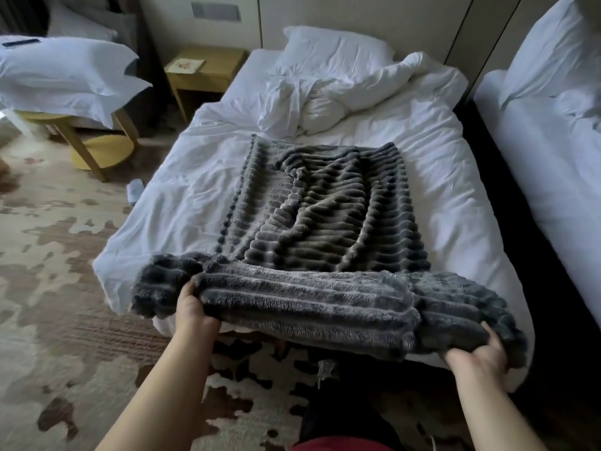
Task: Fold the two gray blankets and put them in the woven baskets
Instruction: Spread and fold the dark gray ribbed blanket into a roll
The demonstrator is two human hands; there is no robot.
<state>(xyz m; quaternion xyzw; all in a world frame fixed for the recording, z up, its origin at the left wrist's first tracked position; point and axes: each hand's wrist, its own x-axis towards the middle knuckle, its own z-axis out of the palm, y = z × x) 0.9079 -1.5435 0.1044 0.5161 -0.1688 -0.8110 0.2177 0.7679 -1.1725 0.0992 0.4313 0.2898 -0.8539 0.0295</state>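
Note:
A gray ribbed fleece blanket (pixel 325 216) lies lengthwise on the white bed (pixel 182 203), with small pompoms along its left edge. Its near end is turned up into a thick fold at the foot of the bed. My left hand (pixel 195 307) grips that fold near its left end. My right hand (pixel 478 356) grips the fold's right corner, fingers curled under the fabric. No second blanket and no woven basket shows in this view.
A rumpled white duvet (pixel 328 96) and a pillow (pixel 335 47) lie at the head of the bed. A second bed (pixel 553 151) stands to the right across a dark gap. A yellow nightstand (pixel 205 73) and a yellow round table (pixel 100 148) are on the left, on patterned carpet.

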